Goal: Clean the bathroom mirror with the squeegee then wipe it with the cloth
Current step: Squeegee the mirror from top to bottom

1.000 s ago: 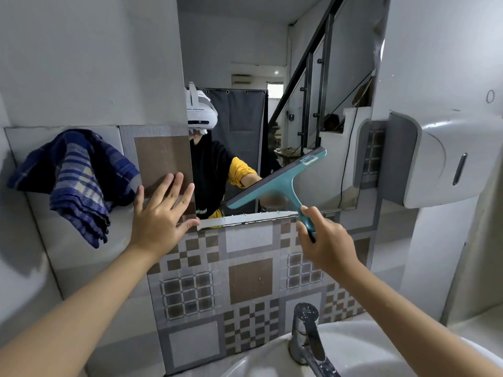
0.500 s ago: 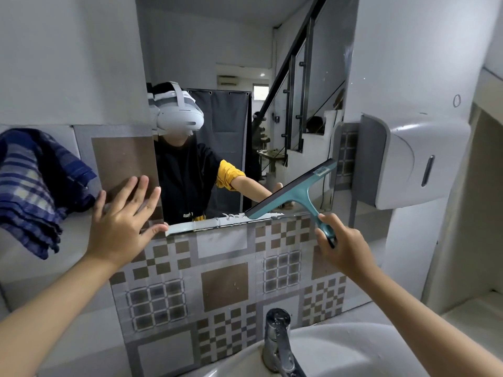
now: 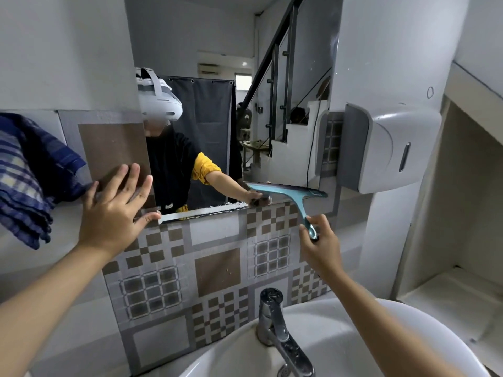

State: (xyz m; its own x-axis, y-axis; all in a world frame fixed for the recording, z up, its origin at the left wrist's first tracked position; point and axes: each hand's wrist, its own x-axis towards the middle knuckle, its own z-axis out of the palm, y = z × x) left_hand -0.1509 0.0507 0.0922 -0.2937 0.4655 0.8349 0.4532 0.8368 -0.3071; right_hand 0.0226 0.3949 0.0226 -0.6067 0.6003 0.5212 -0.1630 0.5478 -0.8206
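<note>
The mirror (image 3: 245, 110) hangs on the wall above patterned tiles. My right hand (image 3: 319, 242) grips the handle of a teal squeegee (image 3: 288, 192), whose blade lies nearly level against the mirror's lower right part. A streak of foam or water shows along the mirror's bottom edge. My left hand (image 3: 114, 210) is flat on the tiled wall at the mirror's lower left corner, fingers spread, holding nothing. A blue checked cloth (image 3: 30, 175) hangs on the wall at the far left, just beyond my left hand.
A white basin (image 3: 367, 346) with a chrome tap (image 3: 277, 325) sits directly below. A white and grey wall dispenser (image 3: 386, 148) is mounted right of the mirror. A recessed white ledge (image 3: 449, 295) lies at the far right.
The squeegee blade has come down and turned from a steep tilt to nearly level near the mirror's bottom edge. The view has shifted right. My left hand stays on the wall.
</note>
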